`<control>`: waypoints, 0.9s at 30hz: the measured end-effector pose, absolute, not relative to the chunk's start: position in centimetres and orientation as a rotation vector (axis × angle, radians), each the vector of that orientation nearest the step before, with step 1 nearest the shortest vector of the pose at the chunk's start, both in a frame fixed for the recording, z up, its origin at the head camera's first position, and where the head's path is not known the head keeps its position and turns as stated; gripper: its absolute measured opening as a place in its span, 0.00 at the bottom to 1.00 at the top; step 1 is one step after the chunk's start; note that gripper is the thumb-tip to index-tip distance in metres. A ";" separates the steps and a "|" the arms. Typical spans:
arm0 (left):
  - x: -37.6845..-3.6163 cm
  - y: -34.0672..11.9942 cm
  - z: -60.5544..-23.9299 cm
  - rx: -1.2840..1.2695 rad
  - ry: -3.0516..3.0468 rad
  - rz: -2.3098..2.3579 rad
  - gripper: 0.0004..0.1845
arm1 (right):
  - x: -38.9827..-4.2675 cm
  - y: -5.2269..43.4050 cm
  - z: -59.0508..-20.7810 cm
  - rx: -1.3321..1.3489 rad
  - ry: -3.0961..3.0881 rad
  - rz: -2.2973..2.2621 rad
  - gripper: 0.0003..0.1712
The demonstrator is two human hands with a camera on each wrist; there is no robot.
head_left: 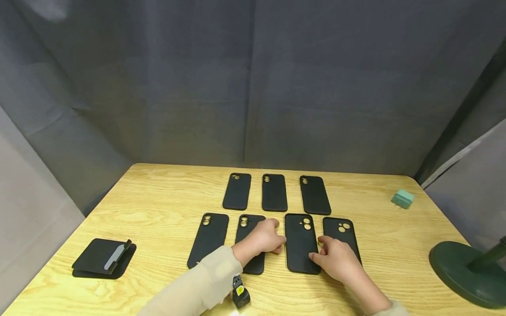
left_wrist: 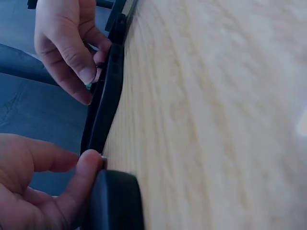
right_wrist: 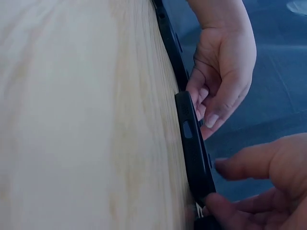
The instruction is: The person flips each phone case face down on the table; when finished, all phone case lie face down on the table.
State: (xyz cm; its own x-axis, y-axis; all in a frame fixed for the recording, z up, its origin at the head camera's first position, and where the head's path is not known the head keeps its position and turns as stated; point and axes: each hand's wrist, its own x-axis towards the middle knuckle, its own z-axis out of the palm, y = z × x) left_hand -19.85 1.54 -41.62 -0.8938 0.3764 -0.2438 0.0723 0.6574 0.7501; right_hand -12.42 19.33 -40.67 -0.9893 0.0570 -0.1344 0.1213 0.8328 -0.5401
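Pale wood table [head_left: 158, 206] carrying seven black phone cases in two rows. The third case of the near row [head_left: 301, 245] lies flat between both hands. Left hand [head_left: 264, 238] curls at its left edge; right hand [head_left: 336, 259] presses relaxed fingers on its lower right. Step judged: aligning; next, a slight nudge.
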 end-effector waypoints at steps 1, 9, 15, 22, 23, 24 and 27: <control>-19.9 1.7 -41.6 0.352 2.493 1.104 0.29 | -12.5 19.2 -40.7 0.134 2.909 -0.847 0.31; -19.9 2.4 -41.8 0.314 2.459 1.144 0.30 | -12.8 18.6 -40.7 0.104 2.975 -0.649 0.24; -19.7 2.6 -41.7 0.348 2.488 1.112 0.29 | -12.9 18.3 -40.5 0.099 3.015 -0.559 0.22; -19.3 2.4 -41.7 0.353 2.409 1.210 0.30 | -13.0 17.9 -40.6 0.121 2.984 -0.584 0.23; -19.3 2.4 -41.8 0.349 2.403 1.228 0.30 | -13.0 17.9 -40.6 0.124 2.980 -0.588 0.23; -19.2 2.4 -41.9 0.348 2.396 1.249 0.29 | -13.1 17.9 -40.6 0.125 2.975 -0.593 0.23; -19.2 2.3 -42.0 0.351 2.378 1.320 0.27 | -13.1 17.9 -40.6 0.121 2.963 -0.613 0.23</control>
